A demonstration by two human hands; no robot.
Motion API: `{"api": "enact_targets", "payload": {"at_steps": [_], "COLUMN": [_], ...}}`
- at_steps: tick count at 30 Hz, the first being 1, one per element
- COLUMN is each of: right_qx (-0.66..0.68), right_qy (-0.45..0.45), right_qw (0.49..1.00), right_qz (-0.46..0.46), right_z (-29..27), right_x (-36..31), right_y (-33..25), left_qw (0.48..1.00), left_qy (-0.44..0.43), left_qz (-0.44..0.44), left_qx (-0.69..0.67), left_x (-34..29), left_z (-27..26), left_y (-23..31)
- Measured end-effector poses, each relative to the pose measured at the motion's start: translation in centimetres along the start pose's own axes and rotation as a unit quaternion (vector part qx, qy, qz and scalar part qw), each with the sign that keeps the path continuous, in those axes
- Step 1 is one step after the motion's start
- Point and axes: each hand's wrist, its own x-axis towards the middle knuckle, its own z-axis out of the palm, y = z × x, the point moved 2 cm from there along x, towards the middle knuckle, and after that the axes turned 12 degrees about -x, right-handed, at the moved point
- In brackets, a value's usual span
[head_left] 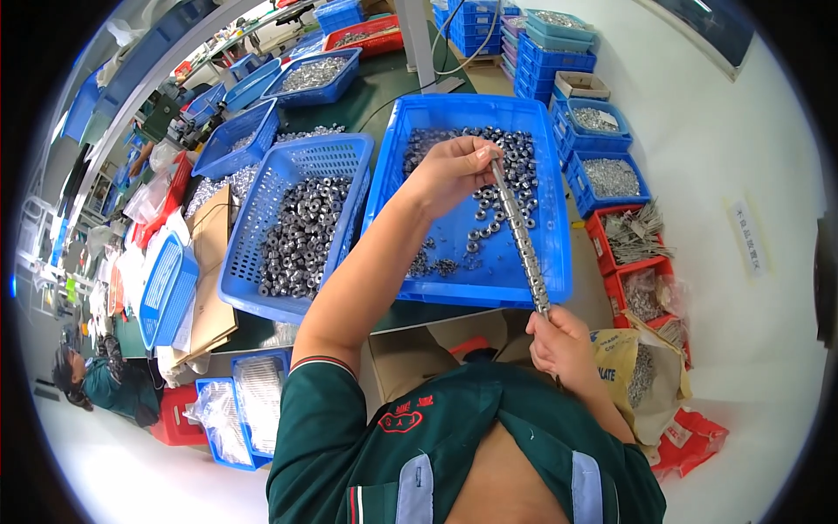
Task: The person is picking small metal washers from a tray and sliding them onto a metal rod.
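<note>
A slim metal rod (521, 240) strung with a row of shiny metal rings slants between my two hands. My left hand (456, 170) pinches its far end with thumb and fingers, above a blue tray (553, 229). Closed round the near end, my right hand (560, 345) is just past the tray's front edge, close to my body. Loose dark metal rings (515, 157) lie spread in the tray, most of them toward the back. Some smaller dark pieces (441, 267) lie near its front. My left fingers hide the rod's very tip.
Left of the tray, a perforated blue basket (253, 214) holds many metal rings. Cardboard sheets (209, 253) lie beyond it. Stacked blue bins (602, 140) and red bins (602, 237) of metal parts line the right wall. A person (109, 384) sits at the far left.
</note>
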Motion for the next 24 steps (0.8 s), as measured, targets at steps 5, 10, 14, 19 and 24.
{"api": "enact_targets", "payload": {"at_steps": [5, 10, 14, 19, 24], "right_qx": [0.203, 0.088, -0.140, 0.002, 0.253], "right_qy": [-0.124, -0.060, 0.077, -0.004, -0.184], "right_qw": [0.971, 0.994, 0.982, 1.000, 0.950], "right_qz": [-0.003, -0.014, -0.098, -0.025, -0.014], "right_z": [-0.1, 0.5, 0.1, 0.2, 0.0], "right_x": [-0.2, 0.2, 1.5, 0.3, 0.2], "right_y": [-0.4, -0.4, 1.2, -0.6, -0.7], "left_qw": [0.995, 0.998, 1.000, 0.998, 0.991], "left_qy": [-0.076, -0.049, 0.002, -0.051, -0.104], "left_qz": [0.021, 0.028, 0.016, 0.011, 0.024], "left_qx": [-0.060, -0.034, 0.008, -0.040, -0.075], "left_x": [0.1, 0.0, 0.0, -0.1, -0.2], "left_z": [0.8, 0.3, 0.6, 1.0, 1.5], "left_y": [0.2, 0.2, -0.2, -0.3, -0.1]}}
